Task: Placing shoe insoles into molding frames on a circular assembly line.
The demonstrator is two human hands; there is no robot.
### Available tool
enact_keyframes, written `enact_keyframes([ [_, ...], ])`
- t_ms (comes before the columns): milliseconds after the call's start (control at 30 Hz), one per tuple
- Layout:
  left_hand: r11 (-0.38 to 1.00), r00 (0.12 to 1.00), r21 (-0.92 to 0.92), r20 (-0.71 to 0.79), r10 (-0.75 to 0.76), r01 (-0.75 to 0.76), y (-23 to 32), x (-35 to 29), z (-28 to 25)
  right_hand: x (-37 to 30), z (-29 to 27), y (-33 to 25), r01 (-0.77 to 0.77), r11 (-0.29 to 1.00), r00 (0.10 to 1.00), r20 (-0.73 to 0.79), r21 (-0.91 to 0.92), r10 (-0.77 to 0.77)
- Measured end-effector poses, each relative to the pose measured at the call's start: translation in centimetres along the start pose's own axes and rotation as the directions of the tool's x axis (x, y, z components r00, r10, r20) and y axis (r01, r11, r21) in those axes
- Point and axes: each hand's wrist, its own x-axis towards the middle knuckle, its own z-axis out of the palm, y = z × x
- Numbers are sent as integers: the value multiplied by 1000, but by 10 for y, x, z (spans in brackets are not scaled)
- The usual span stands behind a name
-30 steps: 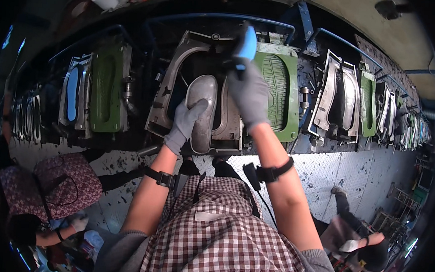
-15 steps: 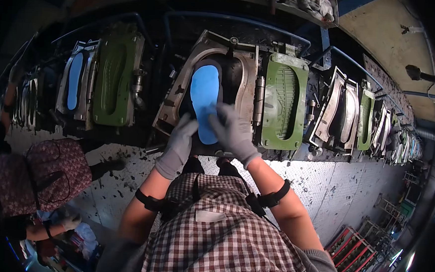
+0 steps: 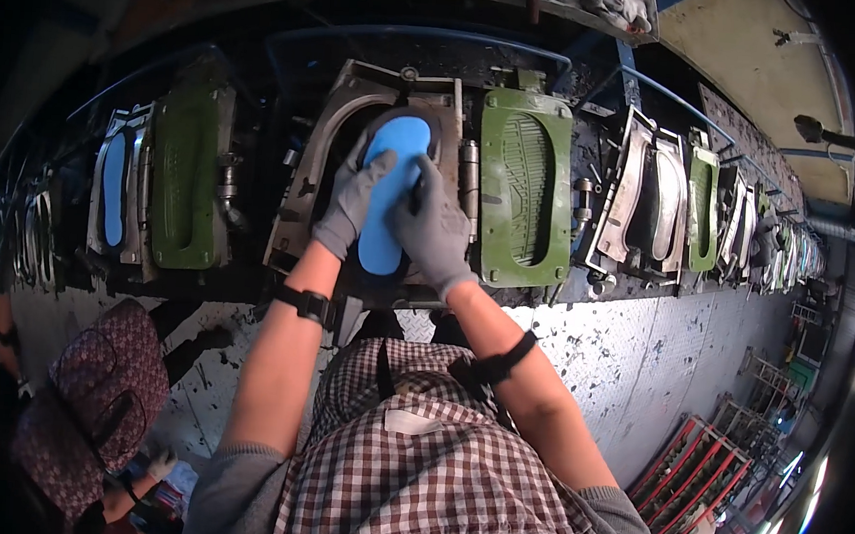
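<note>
As I judged it, I was at the aligning step, my left hand [image 3: 353, 199] gripping the blue insole [image 3: 378, 220] above the open metal mould [image 3: 299, 200], my right hand [image 3: 435, 228] curled at its edge, hold unclear; next seemed to need even pressure.

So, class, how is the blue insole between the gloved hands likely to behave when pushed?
The insole looks broad and flat, so it would probably slide rather than roll. Its dull surface suggests it may not be very slippery.
</note>
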Motion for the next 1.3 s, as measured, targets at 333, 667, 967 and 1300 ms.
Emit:
enact_keyframes([
  [333,924,977,327,12,-215,199,-25,-34,22,19,-28,57,209,974,978,-12,85,-209],
  [667,516,852,832,-110,513,-203,-20,-144,156,7,-420,405,-162,949,307,-900,271,310],
  [967,648,936,685,155,316,-333,-101,-129,446,-6,-675,707,-610,618,68,-744,496,665],
  [1300,959,997,283,72,-6,-15,-183,33,528,1,-800,847,-814,469,432,-896,-342,98],
])
